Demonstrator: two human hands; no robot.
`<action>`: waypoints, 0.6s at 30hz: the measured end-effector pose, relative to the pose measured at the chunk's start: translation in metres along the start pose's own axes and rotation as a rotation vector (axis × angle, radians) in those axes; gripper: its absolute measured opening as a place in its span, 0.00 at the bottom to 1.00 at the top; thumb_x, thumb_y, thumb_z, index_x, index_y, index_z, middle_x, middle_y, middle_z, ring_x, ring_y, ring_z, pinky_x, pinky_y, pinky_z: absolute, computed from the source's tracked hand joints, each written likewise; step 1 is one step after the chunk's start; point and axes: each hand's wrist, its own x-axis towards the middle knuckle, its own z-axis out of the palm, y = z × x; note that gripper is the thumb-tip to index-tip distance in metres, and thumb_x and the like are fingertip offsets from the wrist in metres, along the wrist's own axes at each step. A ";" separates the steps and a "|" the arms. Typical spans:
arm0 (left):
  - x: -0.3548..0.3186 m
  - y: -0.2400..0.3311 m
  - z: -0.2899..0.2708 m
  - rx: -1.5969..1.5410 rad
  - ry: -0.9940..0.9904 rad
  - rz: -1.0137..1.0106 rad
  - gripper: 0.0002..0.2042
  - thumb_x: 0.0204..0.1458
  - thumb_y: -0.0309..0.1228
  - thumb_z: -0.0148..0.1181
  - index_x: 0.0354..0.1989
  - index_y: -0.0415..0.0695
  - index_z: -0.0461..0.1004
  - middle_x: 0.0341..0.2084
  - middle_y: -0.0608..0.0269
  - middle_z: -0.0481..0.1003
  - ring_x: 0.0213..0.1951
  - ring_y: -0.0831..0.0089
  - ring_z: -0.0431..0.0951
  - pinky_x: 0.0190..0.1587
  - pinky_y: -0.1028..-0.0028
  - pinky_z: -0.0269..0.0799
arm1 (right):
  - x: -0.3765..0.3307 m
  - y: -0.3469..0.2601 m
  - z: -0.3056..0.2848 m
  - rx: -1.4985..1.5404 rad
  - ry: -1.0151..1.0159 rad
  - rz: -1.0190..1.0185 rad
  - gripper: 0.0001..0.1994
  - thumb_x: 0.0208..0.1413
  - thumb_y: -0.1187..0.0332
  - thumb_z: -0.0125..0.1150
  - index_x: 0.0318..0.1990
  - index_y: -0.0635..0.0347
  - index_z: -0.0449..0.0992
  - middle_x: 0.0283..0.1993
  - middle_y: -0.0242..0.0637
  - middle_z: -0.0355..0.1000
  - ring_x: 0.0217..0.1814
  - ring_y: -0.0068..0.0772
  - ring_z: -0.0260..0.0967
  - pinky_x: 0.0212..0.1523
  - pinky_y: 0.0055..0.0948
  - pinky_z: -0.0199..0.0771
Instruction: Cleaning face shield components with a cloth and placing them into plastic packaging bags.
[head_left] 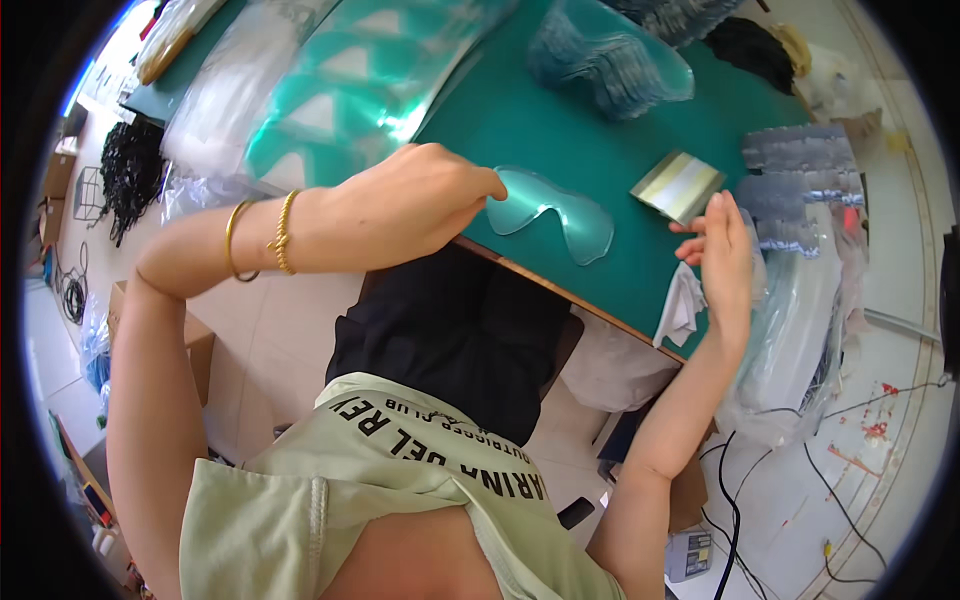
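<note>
A clear goggle lens (565, 212) with a nose notch is at the near edge of the green table. My left hand (425, 195) is closed, its fingertips pinching the lens's left end. To the right, a shiny silver-and-yellowish block (680, 187), perhaps a roll of tape, sits on the table. My right hand (727, 250) is beside its near right corner with fingers stretched out. Whether those fingers touch the block I cannot tell. A white crumpled cloth (682, 305) hangs near the table edge, left of my right wrist.
Stacked clear lenses (610, 60) stand at the back of the green table (460, 130). Sheets with lens-shaped cutouts (350, 90) cover its left part. Silvery strips (800, 185) and plastic bags (790, 330) lie at the right. Black cables (735, 500) run over the floor.
</note>
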 end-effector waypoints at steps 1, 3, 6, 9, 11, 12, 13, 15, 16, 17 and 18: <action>0.011 -0.003 0.003 0.043 0.025 0.097 0.12 0.55 0.22 0.56 0.47 0.33 0.75 0.34 0.45 0.78 0.35 0.49 0.80 0.39 0.59 0.76 | 0.003 0.001 -0.021 -0.143 0.042 0.024 0.22 0.71 0.54 0.48 0.55 0.64 0.75 0.33 0.35 0.77 0.25 0.17 0.65 0.26 0.19 0.65; 0.037 -0.009 0.012 0.157 0.069 0.231 0.10 0.49 0.25 0.59 0.38 0.31 0.75 0.31 0.45 0.76 0.39 0.48 0.78 0.42 0.58 0.76 | 0.000 -0.001 -0.058 -0.384 0.184 -0.038 0.19 0.69 0.58 0.51 0.53 0.63 0.80 0.31 0.34 0.78 0.25 0.20 0.66 0.29 0.23 0.69; 0.066 -0.016 0.035 0.372 0.099 0.258 0.13 0.46 0.31 0.63 0.34 0.31 0.73 0.31 0.46 0.76 0.40 0.49 0.78 0.43 0.58 0.77 | 0.010 0.041 -0.110 -0.777 0.222 -0.217 0.18 0.57 0.70 0.64 0.56 0.64 0.78 0.37 0.37 0.79 0.32 0.29 0.72 0.38 0.30 0.75; 0.085 -0.005 0.039 0.388 0.000 0.191 0.13 0.43 0.30 0.63 0.35 0.35 0.75 0.32 0.50 0.74 0.39 0.50 0.76 0.45 0.58 0.76 | 0.020 0.063 -0.115 -0.816 0.130 -0.320 0.19 0.53 0.73 0.67 0.54 0.63 0.79 0.39 0.40 0.79 0.36 0.36 0.75 0.41 0.33 0.75; 0.088 -0.003 0.042 0.408 -0.026 0.193 0.09 0.37 0.27 0.60 0.28 0.36 0.73 0.31 0.51 0.73 0.38 0.51 0.76 0.39 0.57 0.76 | 0.021 0.064 -0.121 -0.848 0.156 -0.298 0.19 0.52 0.73 0.68 0.53 0.63 0.80 0.38 0.42 0.78 0.36 0.37 0.76 0.41 0.33 0.75; 0.090 0.001 0.035 0.423 -0.015 0.188 0.09 0.37 0.27 0.60 0.28 0.36 0.73 0.31 0.51 0.73 0.38 0.51 0.76 0.39 0.57 0.76 | 0.019 0.064 -0.119 -0.879 0.165 -0.252 0.19 0.51 0.73 0.69 0.52 0.64 0.80 0.37 0.43 0.78 0.36 0.38 0.76 0.41 0.33 0.76; 0.095 0.006 0.029 0.424 0.025 0.234 0.09 0.37 0.27 0.60 0.28 0.36 0.73 0.31 0.51 0.73 0.38 0.51 0.76 0.39 0.57 0.76 | 0.022 0.062 -0.118 -0.871 0.169 -0.269 0.19 0.51 0.73 0.69 0.52 0.64 0.80 0.37 0.43 0.78 0.36 0.38 0.76 0.41 0.33 0.76; 0.107 0.016 0.012 0.422 0.153 0.319 0.09 0.38 0.27 0.60 0.28 0.37 0.73 0.30 0.51 0.73 0.38 0.52 0.75 0.39 0.57 0.75 | 0.027 0.061 -0.118 -0.867 0.208 -0.234 0.17 0.50 0.73 0.69 0.50 0.64 0.81 0.35 0.43 0.78 0.35 0.39 0.77 0.40 0.34 0.75; 0.115 0.027 -0.006 0.434 0.239 0.323 0.09 0.39 0.28 0.59 0.30 0.37 0.74 0.31 0.52 0.73 0.39 0.52 0.76 0.40 0.58 0.75 | 0.027 0.057 -0.118 -0.871 0.228 -0.208 0.17 0.50 0.73 0.69 0.49 0.64 0.81 0.33 0.44 0.78 0.35 0.39 0.77 0.39 0.35 0.75; 0.125 0.032 -0.020 0.431 0.324 0.316 0.10 0.40 0.28 0.59 0.32 0.38 0.75 0.32 0.52 0.74 0.40 0.53 0.76 0.42 0.58 0.75 | 0.025 0.053 -0.118 -0.852 0.219 -0.183 0.17 0.50 0.73 0.69 0.49 0.64 0.81 0.33 0.43 0.78 0.34 0.40 0.77 0.38 0.35 0.74; 0.133 0.039 -0.036 0.432 0.410 0.318 0.10 0.41 0.28 0.59 0.33 0.38 0.75 0.34 0.52 0.75 0.42 0.53 0.76 0.43 0.58 0.75 | 0.027 0.052 -0.120 -0.851 0.223 -0.189 0.17 0.50 0.73 0.69 0.49 0.64 0.81 0.33 0.43 0.78 0.34 0.40 0.77 0.38 0.35 0.74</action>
